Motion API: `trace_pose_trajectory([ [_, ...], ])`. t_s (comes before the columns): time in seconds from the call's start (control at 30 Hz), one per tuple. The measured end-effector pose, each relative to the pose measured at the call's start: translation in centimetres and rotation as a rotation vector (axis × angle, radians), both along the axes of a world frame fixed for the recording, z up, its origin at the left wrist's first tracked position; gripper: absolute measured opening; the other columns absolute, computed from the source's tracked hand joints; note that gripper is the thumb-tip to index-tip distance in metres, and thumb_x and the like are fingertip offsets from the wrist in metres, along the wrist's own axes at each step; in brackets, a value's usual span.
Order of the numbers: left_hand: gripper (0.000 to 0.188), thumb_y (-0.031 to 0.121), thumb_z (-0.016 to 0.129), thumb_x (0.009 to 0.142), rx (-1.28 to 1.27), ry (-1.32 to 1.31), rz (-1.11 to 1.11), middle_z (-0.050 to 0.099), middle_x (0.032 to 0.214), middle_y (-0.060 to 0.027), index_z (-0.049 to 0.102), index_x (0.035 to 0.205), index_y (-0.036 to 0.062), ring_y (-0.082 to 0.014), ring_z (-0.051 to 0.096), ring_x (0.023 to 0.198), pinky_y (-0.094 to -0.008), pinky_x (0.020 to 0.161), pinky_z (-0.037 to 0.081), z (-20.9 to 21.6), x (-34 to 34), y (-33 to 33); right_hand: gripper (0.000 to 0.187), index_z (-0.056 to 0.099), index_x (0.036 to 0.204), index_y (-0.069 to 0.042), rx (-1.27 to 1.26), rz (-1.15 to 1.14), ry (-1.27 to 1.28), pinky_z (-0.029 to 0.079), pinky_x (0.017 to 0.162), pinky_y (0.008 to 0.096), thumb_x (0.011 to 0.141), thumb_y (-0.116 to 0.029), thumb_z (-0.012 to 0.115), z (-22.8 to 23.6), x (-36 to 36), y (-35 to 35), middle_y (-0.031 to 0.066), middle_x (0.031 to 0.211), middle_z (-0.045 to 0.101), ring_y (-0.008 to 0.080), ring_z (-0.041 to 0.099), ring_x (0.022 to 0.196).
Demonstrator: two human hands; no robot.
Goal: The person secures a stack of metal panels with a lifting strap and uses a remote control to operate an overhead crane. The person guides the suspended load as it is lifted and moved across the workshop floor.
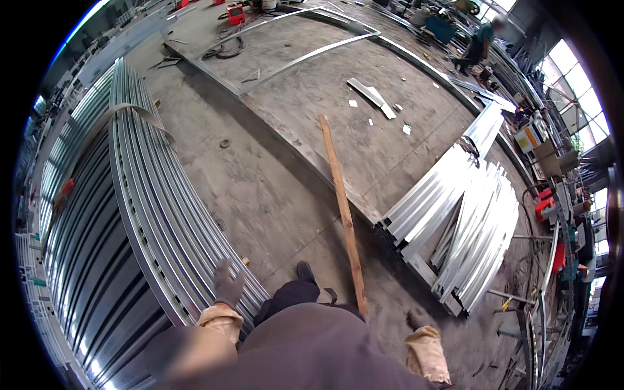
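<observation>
- A worker in a dark top (305, 351) stands on a workshop floor (253, 195), beside the near end of a wooden plank (341, 195) that crosses a long steel beam (286, 138).
- The hands, gloved and with tan cuffs (427, 354) at the wrists, are well apart, one on each side of the plank.
- Left hand (229, 284): left of the plank at the edge of stacked metal channels (170, 195), fingers extended, nothing seen in its hold — whether it touches the metal cannot be told.
- Right hand (421, 320): blurred, to the right of the plank's near end and near a pile of silver tubes (481, 227); whether it is curled or spread cannot be told.
- The channels run lengthwise left of the plank; the tubes lie fanned out to its right.
- Pale offcuts (372, 97) lie past the plank's far end — beyond them, to the right, is a co-worker (480, 44).
</observation>
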State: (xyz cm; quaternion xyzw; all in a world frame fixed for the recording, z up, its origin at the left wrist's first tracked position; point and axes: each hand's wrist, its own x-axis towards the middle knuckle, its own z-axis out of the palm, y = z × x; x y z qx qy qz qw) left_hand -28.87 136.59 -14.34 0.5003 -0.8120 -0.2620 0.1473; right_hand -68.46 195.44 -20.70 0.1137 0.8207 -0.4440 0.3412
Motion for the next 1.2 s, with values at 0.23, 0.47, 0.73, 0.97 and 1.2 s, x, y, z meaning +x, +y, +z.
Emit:
trace_pose_trajectory([
  [0.23, 0.056, 0.031, 0.073, 0.089, 0.211, -0.078, -0.288, 0.062, 0.133, -0.0230, 0.058, 0.137, 0.0068, -0.0416, 0.059, 0.125, -0.0461, 0.106, 0.048, 3.2, -16.7, -15.4, 0.027, 0.074, 0.113, -0.007, -0.100, 0.065, -0.257, 0.049, 0.055, 0.0284, 0.096, -0.027, 0.069, -3.7, -2.6, -21.0, 0.0006, 0.079, 0.065, 0.0116, 0.058, 0.061],
  [0.47, 0.059, 0.044, 0.068, 0.090, 0.617, -0.384, 0.021, 0.067, 0.125, -0.0275, 0.063, 0.134, 0.0041, -0.0446, 0.062, 0.120, -0.0488, 0.099, 0.050, -4.8, -20.5, -31.1, 0.026, 0.077, 0.103, -0.002, 0.097, 0.187, -0.244, 0.050, 0.055, 0.0322, 0.095, -0.025, 0.067, -9.2, -27.5, -39.4, 0.0043, 0.075, 0.068, 0.0143, 0.062, 0.061],
  [0.73, 0.037, 0.038, 0.064, 0.090, 0.527, -0.385, 0.328, 0.075, 0.102, -0.0221, 0.076, 0.107, 0.0079, -0.0399, 0.072, 0.093, -0.0484, 0.086, 0.057, -9.3, -23.8, -44.6, 0.029, 0.075, 0.103, -0.001, -0.027, 0.381, 0.408, 0.048, 0.055, 0.0291, 0.095, -0.028, 0.068, -6.5, -62.5, -74.6, 0.0014, 0.069, 0.063, 0.0123, 0.055, 0.057],
  [0.97, 0.038, 0.038, 0.066, 0.088, 0.632, -0.409, 0.208, 0.075, 0.100, -0.0222, 0.077, 0.108, 0.0073, -0.0388, 0.073, 0.091, -0.0471, 0.085, 0.057, -10.6, -39.4, -68.8, 0.044, 0.063, 0.133, 0.001, -0.294, 0.452, 0.583, 0.051, 0.065, 0.0278, 0.099, -0.026, 0.068, -0.6, -71.4, -103.1, 0.0050, 0.091, 0.068, 0.0113, 0.060, 0.073],
  [1.2, 0.039, 0.038, 0.068, 0.086, 0.331, -0.317, 0.083, 0.076, 0.098, -0.0223, 0.077, 0.108, 0.0067, -0.0377, 0.073, 0.090, -0.0457, 0.085, 0.057, -6.8, -53.7, -100.9, 0.048, 0.056, 0.140, -0.001, -0.343, 0.121, 0.104, 0.056, 0.066, 0.0319, 0.101, -0.025, 0.068, 6.4, -79.3, -113.1, 0.0064, 0.095, 0.067, 0.0151, 0.063, 0.075],
])
